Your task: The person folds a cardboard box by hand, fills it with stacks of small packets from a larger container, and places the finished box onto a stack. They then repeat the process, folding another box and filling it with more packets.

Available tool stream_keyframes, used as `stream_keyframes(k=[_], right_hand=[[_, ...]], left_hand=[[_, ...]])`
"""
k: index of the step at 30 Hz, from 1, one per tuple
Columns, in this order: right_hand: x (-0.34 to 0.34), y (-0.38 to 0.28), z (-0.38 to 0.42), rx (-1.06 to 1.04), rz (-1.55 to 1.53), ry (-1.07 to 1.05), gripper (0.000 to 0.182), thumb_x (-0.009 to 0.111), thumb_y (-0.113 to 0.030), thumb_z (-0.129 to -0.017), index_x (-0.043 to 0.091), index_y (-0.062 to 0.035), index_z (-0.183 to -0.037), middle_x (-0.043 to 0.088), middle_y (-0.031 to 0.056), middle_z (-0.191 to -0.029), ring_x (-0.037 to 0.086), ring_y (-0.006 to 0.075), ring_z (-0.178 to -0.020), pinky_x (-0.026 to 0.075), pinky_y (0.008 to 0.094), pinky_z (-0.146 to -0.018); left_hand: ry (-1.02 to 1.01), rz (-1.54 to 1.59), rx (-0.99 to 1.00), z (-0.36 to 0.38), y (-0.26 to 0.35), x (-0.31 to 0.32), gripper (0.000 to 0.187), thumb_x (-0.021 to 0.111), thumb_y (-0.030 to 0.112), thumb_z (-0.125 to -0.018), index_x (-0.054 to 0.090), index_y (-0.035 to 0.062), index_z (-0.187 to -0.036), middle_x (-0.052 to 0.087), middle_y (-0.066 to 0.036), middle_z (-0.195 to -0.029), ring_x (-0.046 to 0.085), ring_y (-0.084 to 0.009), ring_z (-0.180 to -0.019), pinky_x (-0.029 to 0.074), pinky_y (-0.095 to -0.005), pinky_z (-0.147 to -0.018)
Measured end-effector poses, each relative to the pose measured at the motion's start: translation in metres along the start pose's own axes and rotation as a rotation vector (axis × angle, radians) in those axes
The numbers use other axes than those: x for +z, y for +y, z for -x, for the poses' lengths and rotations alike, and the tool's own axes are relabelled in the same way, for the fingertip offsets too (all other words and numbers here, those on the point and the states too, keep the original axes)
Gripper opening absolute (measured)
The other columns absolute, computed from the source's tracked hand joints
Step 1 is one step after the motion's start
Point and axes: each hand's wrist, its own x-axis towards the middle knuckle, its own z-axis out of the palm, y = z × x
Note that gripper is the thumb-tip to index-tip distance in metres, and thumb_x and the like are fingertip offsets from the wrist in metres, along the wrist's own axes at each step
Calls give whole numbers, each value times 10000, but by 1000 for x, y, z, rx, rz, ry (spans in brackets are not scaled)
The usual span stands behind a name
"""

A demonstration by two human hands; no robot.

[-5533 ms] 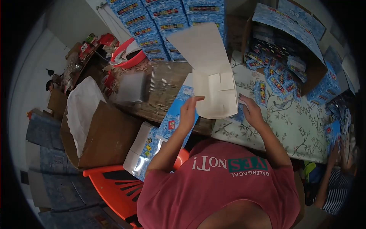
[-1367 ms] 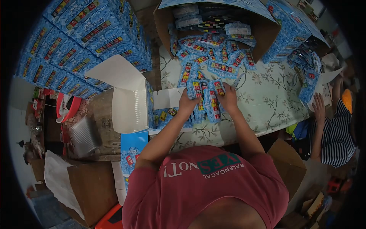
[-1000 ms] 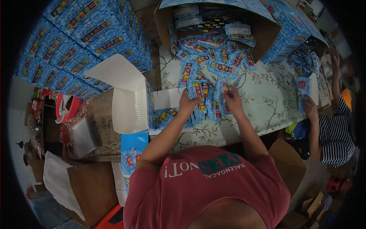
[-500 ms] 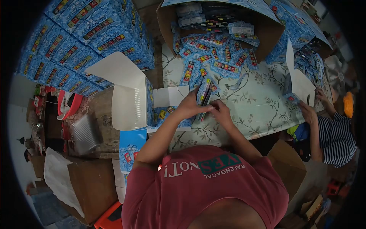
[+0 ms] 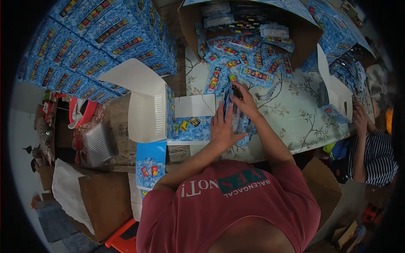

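Observation:
My left hand (image 5: pixel 223 128) lies with its fingers spread against the near left side of a small stack of blue packets (image 5: pixel 242 122). My right hand (image 5: pixel 245 101) bends over the upper end of the same stack, fingers closed on it. Just left of my hands is an open white box (image 5: pixel 147 116) with its lid up; small yellow packets (image 5: pixel 184 125) lie on its blue printed panel. Beyond my hands, a heap of blue packets (image 5: pixel 242 57) spills from a large carton onto the flowered tablecloth.
Stacked blue boxes (image 5: pixel 97 46) rise at the back left. The large carton (image 5: pixel 301 46) stands at the back. At right, a co-worker's hand (image 5: pixel 360 120) is beside another open white box (image 5: pixel 339 99). A clear ridged tray (image 5: pixel 99 143) lies at left; a brown carton (image 5: pixel 105 202) is below.
Both hands have come around the packets, which now stand or lie together between them; my right hand moved up and over. The co-worker's hands have shifted away from the box. The view has shifted slightly.

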Motion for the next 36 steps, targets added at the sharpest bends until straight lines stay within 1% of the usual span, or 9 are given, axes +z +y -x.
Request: stream_keyframes(k=[6, 8, 12, 19, 23, 25, 29, 31, 36], right_hand=[[-18, -6, 24, -113, 85, 93, 461, 645, -163, -804, 503, -65, -1232, 556, 152, -1138, 567, 272, -999, 464, 326, -835], [-41, -8, 47, 77, 302, 196, 334, 620, -148, -850, 542, -47, -1159, 600, 128, -1019, 601, 139, -831, 490, 277, -659], [-73, -29, 90, 724, 77, -147, 325, 585, -193, -889, 507, -22, -1154, 604, 126, -971, 603, 131, -827, 502, 270, -662], [-5, -47, 100, 501, -671, 18, 260, 484, -194, -944, 480, -35, -1149, 588, 76, -1034, 587, 132, -920, 480, 290, -785], [-19, -28, 59, 558, -544, -109, 219, 474, -192, -951, 518, -32, -1094, 602, 69, -1034, 582, 119, -922, 465, 273, -794], [-18, 1, 29, 91, -189, 132, 249, 473, -220, -954, 548, -24, -1089, 622, 64, -1021, 575, 114, -924, 442, 268, -822], [-4, -6, -26, 49, -291, 89, 291, 480, -260, -956, 587, -20, -1080, 634, 52, -980, 569, 114, -923, 417, 261, -850], [0, -1, -35, 261, -381, -242, 317, 481, -287, -958, 608, -24, -1081, 628, 39, -969, 555, 113, -930, 406, 266, -872], [-51, -16, 22, 533, -149, -323, 300, 530, -272, -933, 599, -27, -1091, 605, 51, -1033, 534, 137, -971, 412, 295, -890]], left_hand=[[-31, 21, 66, 1, -22, 17, 831, 704, 162, -718, 257, 100, -1416, 280, -275, -1392, 419, -453, -1177, 412, -455, -947], [-79, 73, 35, -2, -30, 13, 777, 674, 115, -737, 286, 112, -1410, 279, -274, -1393, 422, -450, -1175, 423, -448, -938], [-42, 120, 68, 0, -37, 8, 698, 645, 88, -752, 348, 113, -1383, 274, -275, -1398, 418, -443, -1183, 435, -443, -924], [-127, 75, 57, 1, -13, -12, 912, 770, 189, -636, 293, 101, -1408, 219, -270, -1427, 370, -477, -1213, 416, -475, -937], [-94, 98, -49, 0, -20, -10, 889, 742, 159, -658, 276, 153, -1415, 218, -266, -1431, 358, -475, -1230, 404, -463, -958], [-155, 143, -42, 1, -21, -8, 864, 730, 120, -657, 303, 171, -1406, 199, -259, -1440, 359, -470, -1232, 398, -462, -966], [-137, 117, 46, 4, -28, -1, 837, 717, 90, -659, 331, 187, -1395, 189, -249, -1447, 353, -464, -1241, 397, -456, -970], [-157, 166, 147, 5, -34, -6, 843, 708, 52, -639, 342, 182, -1387, 194, -231, -1447, 350, -470, -1232, 434, -462, -937], [-289, 397, 217, 6, -53, -24, 881, 722, 18, -647, 300, 158, -1408, 222, -205, -1448, 358, -405, -1262, 422, -415, -965]])
